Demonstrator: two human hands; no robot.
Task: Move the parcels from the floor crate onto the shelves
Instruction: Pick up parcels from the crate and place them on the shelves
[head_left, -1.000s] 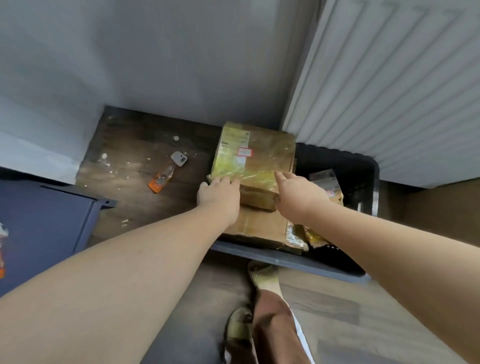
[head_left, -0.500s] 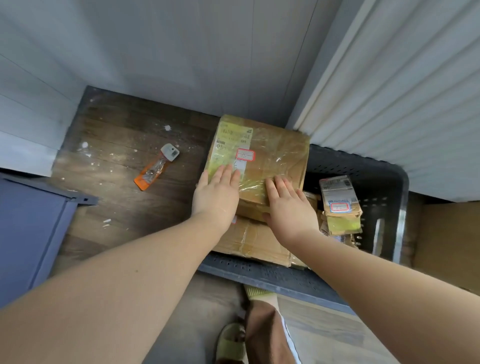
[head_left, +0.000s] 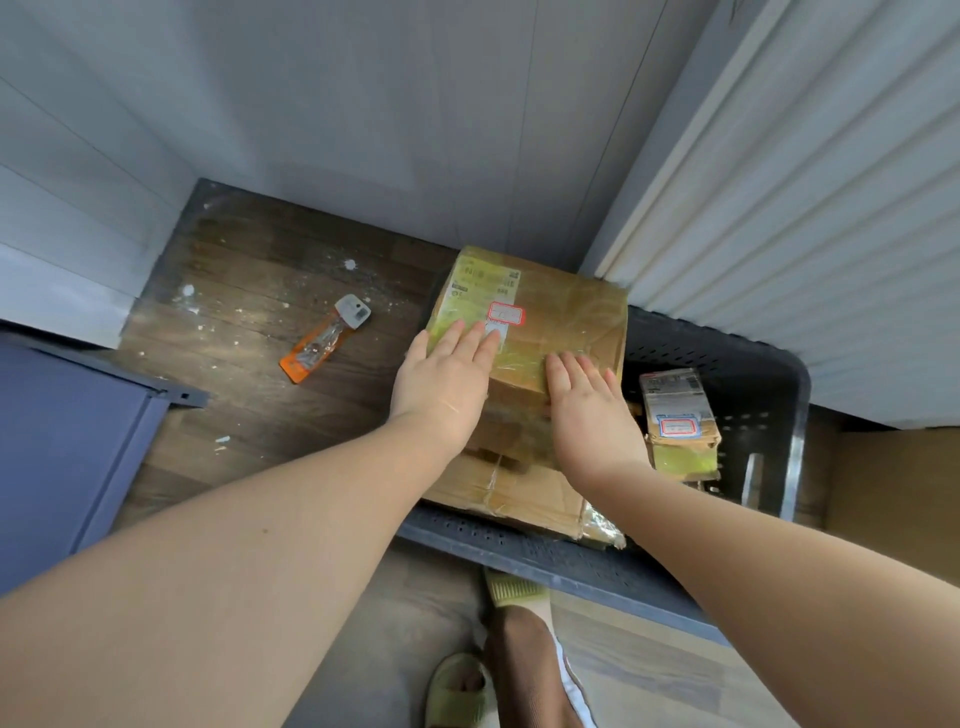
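A person's left hand (head_left: 444, 376) and right hand (head_left: 589, 410) lay flat, fingers spread, on a taped parcel (head_left: 535, 322) atop the crate (head_left: 763, 395).

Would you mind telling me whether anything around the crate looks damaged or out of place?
An orange packet lies loose on the dark wooden floor, left of the crate, among white specks. The flat carton under the top parcel has a crumpled, torn near corner.

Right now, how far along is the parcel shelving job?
Nothing visibly shelved yet. In hand: both hands, left and right, lie flat on the big tape-wrapped cardboard box. Left: the small labelled cardboard parcel and flat brown carton in the dark plastic crate.
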